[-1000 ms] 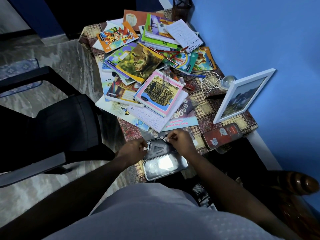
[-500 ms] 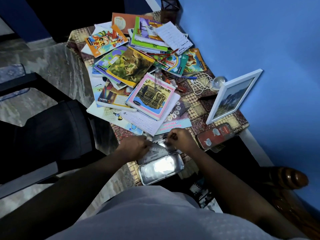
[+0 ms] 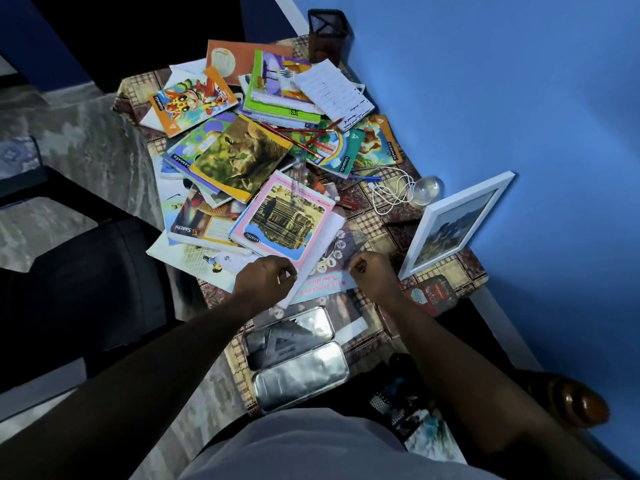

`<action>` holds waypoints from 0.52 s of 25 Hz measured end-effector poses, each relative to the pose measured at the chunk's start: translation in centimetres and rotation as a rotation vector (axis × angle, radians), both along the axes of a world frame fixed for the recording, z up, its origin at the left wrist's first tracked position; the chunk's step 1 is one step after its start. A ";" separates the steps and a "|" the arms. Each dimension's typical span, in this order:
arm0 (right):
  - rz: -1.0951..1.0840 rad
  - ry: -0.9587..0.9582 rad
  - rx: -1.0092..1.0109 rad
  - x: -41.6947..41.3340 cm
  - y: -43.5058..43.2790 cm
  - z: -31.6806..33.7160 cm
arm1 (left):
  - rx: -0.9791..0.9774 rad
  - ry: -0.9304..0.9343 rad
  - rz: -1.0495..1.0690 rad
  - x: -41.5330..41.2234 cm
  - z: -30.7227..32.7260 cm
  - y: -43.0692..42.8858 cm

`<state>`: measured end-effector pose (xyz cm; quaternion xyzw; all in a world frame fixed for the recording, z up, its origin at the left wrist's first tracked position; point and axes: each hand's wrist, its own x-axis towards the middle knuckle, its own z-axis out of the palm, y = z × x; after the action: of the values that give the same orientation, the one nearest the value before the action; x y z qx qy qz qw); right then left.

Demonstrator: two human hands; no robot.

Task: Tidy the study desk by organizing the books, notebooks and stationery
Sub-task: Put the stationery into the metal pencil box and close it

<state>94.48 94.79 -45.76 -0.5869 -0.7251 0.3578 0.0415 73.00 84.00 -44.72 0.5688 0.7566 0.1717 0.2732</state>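
- The open metal geometry tin (image 3: 296,358) lies at lower centre of the frame, on the near edge of the desk (image 3: 363,220). Its two halves sit side by side. The upper half holds a set square (image 3: 282,339), and the lower half looks bare and shiny.
- Just above the tin, the left hand (image 3: 265,280) and the right hand (image 3: 372,275) hang over the near edge of the paper pile, both with fingers curled in. A small pale glint shows at each. I cannot tell whether either hand pinches anything.
- Between the hands lies a pale booklet with pink lettering (image 3: 322,282), partly covered by a pink-bordered notebook (image 3: 284,216).
- Toward upper centre the notebooks sprawl, overlapped and skewed: a lion-cover notebook (image 3: 239,157), an orange cartoon notebook (image 3: 192,98) and a green-edged stack (image 3: 280,98).
- Red pencils (image 3: 304,133) lie crossed on the pile, with a blue pen (image 3: 367,178) to its right. A dark pen holder (image 3: 329,32) stands at the top of the frame by the wall.
- At right, a white picture frame (image 3: 453,223) leans on the blue wall. A white cable (image 3: 391,195) lies beside it and a red case (image 3: 433,294) below it.
- The step in hand looks like gathering stationery into the tin. The books are unsorted, so the task seems early.
- The next move likely calls for a fingertip pinch on thin, flat items. It also calls for care not to nudge the tin off the desk edge.
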 end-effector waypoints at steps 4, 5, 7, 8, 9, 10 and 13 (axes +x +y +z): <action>-0.102 -0.064 -0.092 0.1 1.8 -1.6 | -0.042 -0.044 0.124 0.3 -0.2 1.3; -0.178 -0.033 -0.113 0.1 2.2 -2.1 | -0.055 -0.039 0.152 0.4 -0.3 1.5; -0.319 0.037 -0.158 0.0 3.1 -3.0 | -0.063 -0.008 0.184 0.7 -0.6 1.8; -0.361 0.061 -0.180 -0.2 3.5 -3.2 | -0.062 0.011 0.192 0.8 -0.7 1.9; -0.382 0.088 -0.200 -0.6 4.0 -3.0 | -0.056 0.022 0.198 1.0 -0.8 2.0; -0.377 0.118 -0.215 -1.0 4.4 -2.9 | -0.047 0.022 0.204 1.1 -0.9 2.0; -0.177 0.063 -0.215 -1.8 5.3 -2.2 | -0.027 -0.037 0.219 1.4 -1.2 1.9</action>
<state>92.64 100.12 -47.92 -0.6381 -0.6265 0.4465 0.0324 74.37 85.90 -45.94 0.4758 0.8112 0.2005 0.2745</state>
